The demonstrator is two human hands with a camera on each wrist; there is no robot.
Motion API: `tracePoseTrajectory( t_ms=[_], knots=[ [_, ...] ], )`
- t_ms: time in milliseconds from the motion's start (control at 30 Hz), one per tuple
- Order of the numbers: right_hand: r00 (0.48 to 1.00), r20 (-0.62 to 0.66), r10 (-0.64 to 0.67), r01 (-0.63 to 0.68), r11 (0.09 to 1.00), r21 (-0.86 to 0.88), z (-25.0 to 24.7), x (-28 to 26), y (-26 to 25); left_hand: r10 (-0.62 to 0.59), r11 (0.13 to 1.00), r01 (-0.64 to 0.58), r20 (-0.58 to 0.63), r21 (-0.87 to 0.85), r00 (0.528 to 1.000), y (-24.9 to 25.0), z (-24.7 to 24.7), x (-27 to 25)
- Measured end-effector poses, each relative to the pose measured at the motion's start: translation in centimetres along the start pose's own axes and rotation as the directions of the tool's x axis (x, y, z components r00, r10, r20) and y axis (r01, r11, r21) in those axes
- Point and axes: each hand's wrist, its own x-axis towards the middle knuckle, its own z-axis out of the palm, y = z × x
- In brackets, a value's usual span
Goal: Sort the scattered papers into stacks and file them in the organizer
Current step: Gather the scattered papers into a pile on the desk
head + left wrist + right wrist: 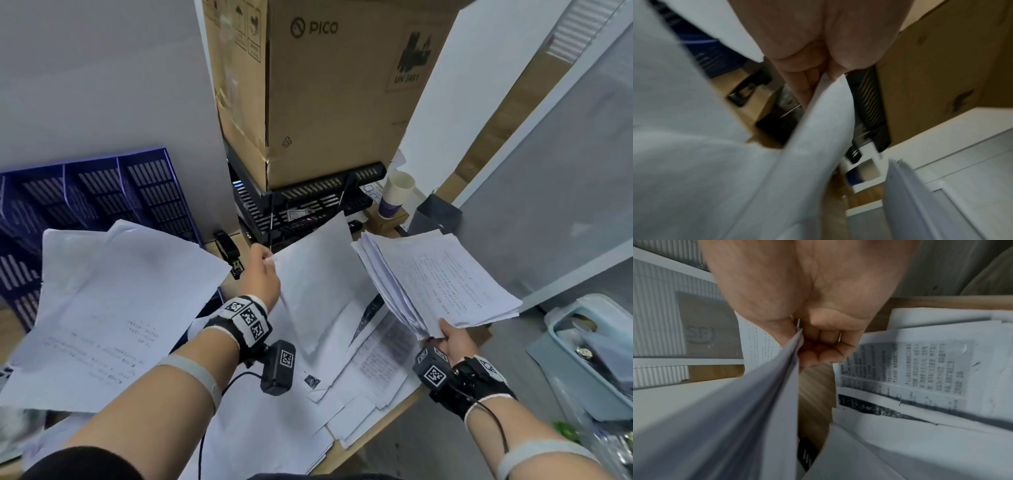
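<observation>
The left hand [262, 274] pinches the top corner of a single sheet [315, 274] hanging just left of the stack [442, 277], which the right hand [452, 342] grips by its near edge, long axis pointing away.

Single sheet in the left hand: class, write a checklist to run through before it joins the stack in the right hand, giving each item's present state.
1. Left hand pinches the single sheet at its top corner: ok.
2. Right hand grips the stack at its near edge: ok.
3. Stack edges squared: not ok, sheets fan out.
4. Sheet and stack apart, with a gap between: ok.
5. Sheet belongs with this stack: cannot tell, its visible side looks blank.
6. Loose papers left on the desk: not ok, many remain.
</observation>
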Motion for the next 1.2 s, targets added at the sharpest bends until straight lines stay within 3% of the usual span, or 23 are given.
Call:
tracePoseTrajectory(
  t_ms=[167, 233, 300, 400, 500, 600, 700, 867, 933, 1000, 1033, 1067, 1167, 1200],
  knots=[
    [0.999, 0.041, -0.004, 0.003, 1.000, 0.019, -0.5, -1.3, -0.9, 0.266, 0.952, -0.282, -0.139, -0.118, 0.954, 5.1, -3.1, 0.5],
    [0.998, 0.061, -0.005, 0.003, 0.999, 0.035, -0.7, -1.7, -0.9, 0.353, 0.925, -0.367, -0.130, -0.100, 0.926, 6.2, -3.7, -0.2],
    [0.998, 0.060, -0.032, 0.029, 0.998, 0.057, -0.9, -2.3, -0.9, 0.444, 0.895, -0.445, -0.030, -0.041, 0.895, 6.5, -3.6, -1.4],
    [0.997, 0.050, -0.056, 0.053, 0.996, 0.073, -1.1, -3.0, -0.2, 0.505, 0.850, -0.526, 0.259, 0.016, 0.823, 4.6, -1.8, -4.1],
    [0.998, -0.011, -0.065, 0.066, 0.991, 0.119, -1.6, -2.9, 0.9, 0.401, 0.848, -0.522, 0.541, 0.087, 0.740, 1.5, 0.7, -6.8],
    [0.998, -0.026, -0.059, 0.061, 0.991, 0.121, -1.7, -3.1, 1.4, 0.234, 0.871, -0.466, 0.703, 0.156, 0.672, -1.1, 2.2, -8.9],
    [0.999, 0.010, -0.038, 0.037, 0.992, 0.124, -1.3, -3.8, 1.6, 0.150, 0.880, -0.428, 0.734, 0.206, 0.663, -3.1, 2.9, -10.1],
    [0.999, 0.034, -0.041, 0.039, 0.996, 0.076, -1.2, -3.9, 2.0, 0.076, 0.886, -0.376, 0.714, 0.272, 0.696, -4.9, 2.8, -10.0],
    [0.999, 0.047, 0.008, -0.010, 1.000, 0.022, -1.4, -3.0, 2.7, 0.028, 0.917, -0.318, 0.754, 0.242, 0.656, -5.3, 2.8, -9.9],
    [0.999, 0.015, 0.047, -0.046, 0.997, -0.056, -1.4, -2.1, 3.5, -0.029, 0.974, -0.168, 0.820, 0.152, 0.571, -5.8, 2.7, -10.0],
    [0.998, -0.009, 0.058, -0.059, 0.990, -0.132, -1.4, -1.7, 4.0, -0.050, 0.986, -0.107, 0.830, 0.131, 0.555, -6.1, 2.7, -10.1],
    [0.995, -0.012, 0.100, -0.101, 0.976, -0.196, -1.3, -1.3, 4.7, -0.065, 0.985, -0.090, 0.808, 0.144, 0.586, -6.5, 2.6, -9.9],
    [0.986, -0.077, 0.148, -0.167, 0.869, -0.465, -1.1, -0.4, 7.0, -0.123, 0.947, -0.066, 0.545, 0.314, 0.830, -7.8, 2.6, -8.4],
    [0.989, -0.054, 0.140, -0.147, 0.827, -0.543, -0.6, -0.3, 7.6, -0.146, 0.939, -0.028, 0.473, 0.342, 0.869, -8.2, 2.5, -7.8]
  ],
)
